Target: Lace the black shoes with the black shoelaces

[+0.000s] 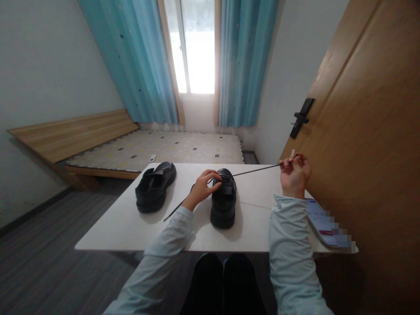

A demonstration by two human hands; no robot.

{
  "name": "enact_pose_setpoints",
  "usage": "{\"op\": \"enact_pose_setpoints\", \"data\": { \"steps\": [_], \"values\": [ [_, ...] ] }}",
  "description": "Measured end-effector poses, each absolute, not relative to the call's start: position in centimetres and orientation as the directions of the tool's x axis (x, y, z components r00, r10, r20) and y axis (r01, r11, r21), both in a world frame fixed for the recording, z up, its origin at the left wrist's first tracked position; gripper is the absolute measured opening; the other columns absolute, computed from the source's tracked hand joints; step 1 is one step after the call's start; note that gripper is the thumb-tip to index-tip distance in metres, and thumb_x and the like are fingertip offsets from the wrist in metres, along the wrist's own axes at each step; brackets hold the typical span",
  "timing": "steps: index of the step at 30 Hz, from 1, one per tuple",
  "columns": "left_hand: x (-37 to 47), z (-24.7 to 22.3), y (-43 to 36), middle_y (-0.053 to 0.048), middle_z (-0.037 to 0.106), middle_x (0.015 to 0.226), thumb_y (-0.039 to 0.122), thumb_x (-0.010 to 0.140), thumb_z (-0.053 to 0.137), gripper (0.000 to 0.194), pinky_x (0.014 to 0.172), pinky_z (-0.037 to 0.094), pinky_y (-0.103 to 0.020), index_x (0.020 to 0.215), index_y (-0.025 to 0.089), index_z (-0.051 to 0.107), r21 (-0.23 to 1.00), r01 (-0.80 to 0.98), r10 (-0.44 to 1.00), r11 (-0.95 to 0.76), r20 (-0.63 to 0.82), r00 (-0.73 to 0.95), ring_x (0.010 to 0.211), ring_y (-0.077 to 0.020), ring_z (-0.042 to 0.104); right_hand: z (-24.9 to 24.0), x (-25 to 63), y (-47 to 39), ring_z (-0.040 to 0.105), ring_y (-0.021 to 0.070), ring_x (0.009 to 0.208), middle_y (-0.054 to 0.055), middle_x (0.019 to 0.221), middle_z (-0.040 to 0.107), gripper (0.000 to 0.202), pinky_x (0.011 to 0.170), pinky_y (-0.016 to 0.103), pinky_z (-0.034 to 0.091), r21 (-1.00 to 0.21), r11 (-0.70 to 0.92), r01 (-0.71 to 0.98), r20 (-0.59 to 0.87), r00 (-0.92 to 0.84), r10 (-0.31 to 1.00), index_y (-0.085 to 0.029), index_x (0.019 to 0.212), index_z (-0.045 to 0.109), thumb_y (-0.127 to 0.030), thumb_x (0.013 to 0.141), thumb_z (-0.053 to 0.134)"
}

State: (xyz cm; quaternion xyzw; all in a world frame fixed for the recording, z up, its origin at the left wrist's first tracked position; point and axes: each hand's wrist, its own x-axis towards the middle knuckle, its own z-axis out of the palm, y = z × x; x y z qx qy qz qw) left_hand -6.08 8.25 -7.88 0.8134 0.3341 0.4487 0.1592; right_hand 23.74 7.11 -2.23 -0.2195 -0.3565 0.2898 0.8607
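Note:
A black shoe (223, 210) stands on the white table with its toe pointing away from me. My left hand (204, 187) rests on the laced front of this shoe, its fingers bent over the lacing; whether it grips anything there is hard to tell. My right hand (295, 171) is raised to the right, fingers closed on one end of a black shoelace (257, 169), which runs taut from the shoe. The other lace end lies loose on the table beneath my left wrist. A second black shoe (154, 188) sits to the left, untouched.
A phone or tablet (324, 225) lies at the right end of the white table (108, 232), beside my right sleeve. A wooden door (364, 131) stands close on the right. Beyond the table are a bed (183, 146), blue curtains and a window.

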Motion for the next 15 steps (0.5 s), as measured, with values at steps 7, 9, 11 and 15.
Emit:
{"op": "enact_pose_setpoints", "data": {
  "steps": [7, 9, 11, 15],
  "values": [
    [-6.0, -7.9, 8.3, -0.007, 0.062, 0.106, 0.024, 0.081, 0.06, 0.013, 0.096, 0.044, -0.036, 0.091, 0.02, 0.065, 0.586, 0.376, 0.696, -0.718, 0.608, 0.382, 0.104, -0.019, 0.058, -2.5, 23.3, 7.4, 0.034, 0.0031, 0.038, -0.007, 0.057, 0.049, 0.02, 0.036, 0.018, 0.024, -0.762, 0.642, -0.079, 0.527, 0.501, 0.687, -0.02, 0.078, 0.059, -0.032, 0.07, 0.072],
    [-5.9, -7.8, 8.2, -0.007, 0.061, 0.106, 0.024, 0.08, 0.06, 0.013, 0.096, 0.044, -0.036, 0.092, 0.02, 0.066, 0.591, 0.374, 0.7, -0.715, 0.599, 0.39, 0.105, -0.0191, 0.058, -2.7, 22.9, 7.5, 0.038, 0.0042, 0.038, -0.005, 0.059, 0.055, 0.022, 0.035, 0.018, 0.025, -0.813, 0.581, 0.042, 0.538, 0.439, 0.72, -0.019, 0.079, 0.06, -0.034, 0.068, 0.073],
    [-5.8, -7.5, 8.1, -0.007, 0.061, 0.106, 0.022, 0.08, 0.059, 0.015, 0.096, 0.045, -0.036, 0.092, 0.02, 0.067, 0.602, 0.376, 0.71, -0.704, 0.581, 0.398, 0.105, -0.0194, 0.058, -3.0, 22.5, 7.8, 0.043, 0.0064, 0.041, -0.004, 0.059, 0.058, 0.025, 0.037, 0.019, 0.029, -0.834, 0.529, 0.158, 0.546, 0.374, 0.75, -0.018, 0.077, 0.059, -0.035, 0.066, 0.074],
    [-5.3, -6.8, 7.9, -0.007, 0.06, 0.107, 0.016, 0.077, 0.056, 0.019, 0.099, 0.043, -0.038, 0.091, 0.021, 0.069, 0.596, 0.427, 0.733, -0.68, 0.532, 0.425, 0.105, -0.0201, 0.057, -3.9, 21.8, 8.5, 0.048, 0.0093, 0.044, -0.003, 0.053, 0.057, 0.024, 0.041, 0.022, 0.035, -0.82, 0.445, 0.359, 0.539, 0.225, 0.812, -0.017, 0.065, 0.058, -0.037, 0.065, 0.072]
  ]
}}
